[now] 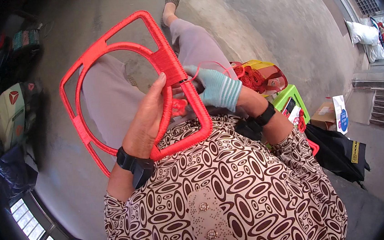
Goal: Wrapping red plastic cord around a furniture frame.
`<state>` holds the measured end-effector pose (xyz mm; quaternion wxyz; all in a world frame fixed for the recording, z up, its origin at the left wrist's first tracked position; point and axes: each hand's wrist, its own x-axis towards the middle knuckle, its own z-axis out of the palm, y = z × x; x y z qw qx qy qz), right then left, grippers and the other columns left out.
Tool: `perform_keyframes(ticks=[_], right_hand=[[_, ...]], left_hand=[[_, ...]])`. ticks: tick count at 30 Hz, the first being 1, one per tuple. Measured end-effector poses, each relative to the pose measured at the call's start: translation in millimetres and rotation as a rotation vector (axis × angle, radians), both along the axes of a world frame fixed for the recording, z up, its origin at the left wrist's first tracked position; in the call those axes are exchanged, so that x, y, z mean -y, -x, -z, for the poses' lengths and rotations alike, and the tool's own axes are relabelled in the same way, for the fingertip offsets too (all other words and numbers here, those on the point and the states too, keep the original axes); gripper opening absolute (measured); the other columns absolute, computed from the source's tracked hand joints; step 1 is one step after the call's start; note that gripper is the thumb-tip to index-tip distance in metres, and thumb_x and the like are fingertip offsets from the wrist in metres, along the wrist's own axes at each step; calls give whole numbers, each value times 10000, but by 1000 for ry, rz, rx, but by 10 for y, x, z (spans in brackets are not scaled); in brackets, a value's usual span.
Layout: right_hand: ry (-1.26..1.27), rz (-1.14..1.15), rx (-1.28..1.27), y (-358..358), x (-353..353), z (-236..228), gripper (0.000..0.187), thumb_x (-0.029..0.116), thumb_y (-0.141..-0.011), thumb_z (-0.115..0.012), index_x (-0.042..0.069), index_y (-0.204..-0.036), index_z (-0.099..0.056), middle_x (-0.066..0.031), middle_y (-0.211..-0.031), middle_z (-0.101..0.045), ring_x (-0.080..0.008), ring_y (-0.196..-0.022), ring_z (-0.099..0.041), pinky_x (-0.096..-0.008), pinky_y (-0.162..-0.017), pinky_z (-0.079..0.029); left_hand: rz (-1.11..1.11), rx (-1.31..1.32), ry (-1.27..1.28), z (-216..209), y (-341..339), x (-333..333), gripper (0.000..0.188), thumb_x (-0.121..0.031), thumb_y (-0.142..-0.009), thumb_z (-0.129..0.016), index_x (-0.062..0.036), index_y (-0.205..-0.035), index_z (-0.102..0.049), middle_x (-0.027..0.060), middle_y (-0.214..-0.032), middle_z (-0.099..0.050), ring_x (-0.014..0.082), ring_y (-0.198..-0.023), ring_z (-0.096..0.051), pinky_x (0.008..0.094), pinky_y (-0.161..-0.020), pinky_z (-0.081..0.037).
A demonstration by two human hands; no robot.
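Observation:
A red frame (103, 47), a rounded square with an inner ring, all wound in red cord, rests on my lap. My bare left hand (148, 117) grips the ring from below, thumb up against the wrapped junction. My right hand (214, 88), in a pale blue striped glove, pinches a thin red cord (212, 64) that loops out from the frame's right bar. A black band sits on each wrist.
To my right stands a green stool (290, 95) with a yellow-red bag (263, 75) holding red cord. A black bag (338, 150) and a cardboard box (321, 113) lie beyond it. Bags (11, 110) sit at the left on the concrete floor.

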<state>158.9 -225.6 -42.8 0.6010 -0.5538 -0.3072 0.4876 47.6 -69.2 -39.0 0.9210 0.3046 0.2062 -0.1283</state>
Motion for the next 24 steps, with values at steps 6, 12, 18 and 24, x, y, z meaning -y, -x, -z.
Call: perform_keyframes(ticks=[6, 12, 18, 24], right_hand=[[149, 54, 338, -98, -89, -80, 768, 125, -732, -758, 13, -1371, -347, -61, -862, -603, -90, -765, -561, -248, -678, -475], [77, 133, 360, -123, -57, -105, 516, 87, -793, -674, 21, -1271, -490, -55, -843, -622, -97, -767, -589, -226, -721, -497], [145, 191, 548, -52, 24, -523, 342, 165, -796, -656, 86, -1125, -610, -98, -813, -651, -175, -753, -634, -288, -706, -503], [63, -165, 1306, 94, -134, -583, 315, 210, -726, -725, 124, -1015, -633, -84, -868, -621, -278, -746, -629, -355, -642, -496]], left_hand=[[-69, -60, 1, 55, 67, -32, 399, -358, -912, -568, -15, -1114, -544, 81, -933, -638, 122, -686, -623, 256, -518, -544], [22, 15, -140, 175, 158, -70, 218, -131, -868, -602, 10, -1029, -562, 61, -798, -625, 128, -617, -617, 223, -516, -519], [-45, 39, 9, -58, 162, -73, 173, -91, -831, -610, 3, -969, -565, 64, -773, -607, 141, -626, -602, 283, -583, -515], [-145, -32, 15, -170, 90, -30, 214, -188, -862, -576, -1, -964, -575, 69, -776, -614, 149, -665, -595, 297, -601, -507]])
